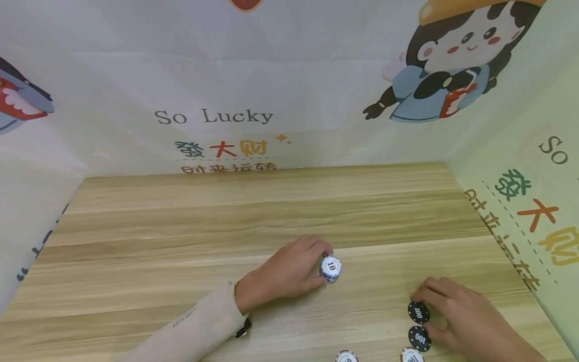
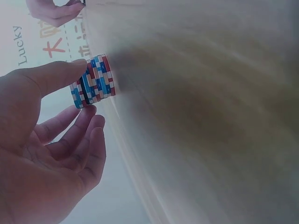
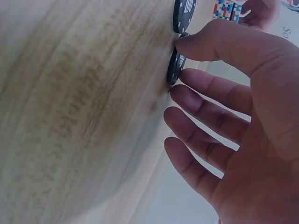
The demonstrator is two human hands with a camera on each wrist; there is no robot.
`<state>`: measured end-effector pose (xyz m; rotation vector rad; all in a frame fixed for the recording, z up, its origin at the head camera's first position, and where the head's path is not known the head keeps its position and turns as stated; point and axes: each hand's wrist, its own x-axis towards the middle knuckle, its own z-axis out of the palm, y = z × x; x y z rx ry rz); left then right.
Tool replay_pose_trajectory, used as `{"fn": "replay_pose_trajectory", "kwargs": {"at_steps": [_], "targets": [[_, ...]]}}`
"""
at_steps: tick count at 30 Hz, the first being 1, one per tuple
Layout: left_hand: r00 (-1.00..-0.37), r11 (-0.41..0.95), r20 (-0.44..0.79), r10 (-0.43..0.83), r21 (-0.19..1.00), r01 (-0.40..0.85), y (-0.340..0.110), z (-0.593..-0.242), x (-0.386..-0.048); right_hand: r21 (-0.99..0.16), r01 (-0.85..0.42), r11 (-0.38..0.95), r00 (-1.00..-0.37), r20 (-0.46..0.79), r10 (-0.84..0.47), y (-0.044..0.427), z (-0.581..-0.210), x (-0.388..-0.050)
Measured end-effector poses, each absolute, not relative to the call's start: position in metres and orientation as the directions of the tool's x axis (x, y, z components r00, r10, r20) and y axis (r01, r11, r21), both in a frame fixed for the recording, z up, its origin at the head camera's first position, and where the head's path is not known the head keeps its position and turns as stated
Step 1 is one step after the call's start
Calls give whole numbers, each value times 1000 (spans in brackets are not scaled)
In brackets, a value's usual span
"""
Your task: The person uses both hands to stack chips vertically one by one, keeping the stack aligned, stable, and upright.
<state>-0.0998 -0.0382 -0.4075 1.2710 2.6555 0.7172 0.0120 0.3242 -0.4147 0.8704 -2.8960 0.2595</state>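
Note:
Near the middle of the table my left hand [image 1: 289, 266] grips the sides of a stack of poker chips [image 1: 331, 269] with thumb and fingertips. A white and blue chip marked 10 tops it. In the left wrist view the stack [image 2: 96, 81] shows blue, red, white and dark edges. At the right, my right hand [image 1: 466, 314] pinches a black poker chip [image 1: 418, 312] marked 100 between thumb and index finger; it lies flat on the table. A second black 100 chip [image 1: 419, 339] lies just nearer, by the thumb.
Two white and red chips show at the bottom edge: one at the right [image 1: 412, 355], another farther left [image 1: 347, 357], both partly cut off. The wood-grain table [image 1: 181, 226] is bounded by printed white walls at back [image 1: 316, 100], left and right.

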Motion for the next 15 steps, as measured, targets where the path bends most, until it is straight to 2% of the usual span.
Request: {"fn": "replay_pose_trajectory", "kwargs": {"at_steps": [8,15], "targets": [[-646,538,111,756,457,708,-40,-406,-99,-178,-548,817,-836,144,-529,321,-414,6],[-648,543,111,753,451,709,-42,-405,-98,-167,-548,820,-835,163,-525,318,-415,-2]]}}
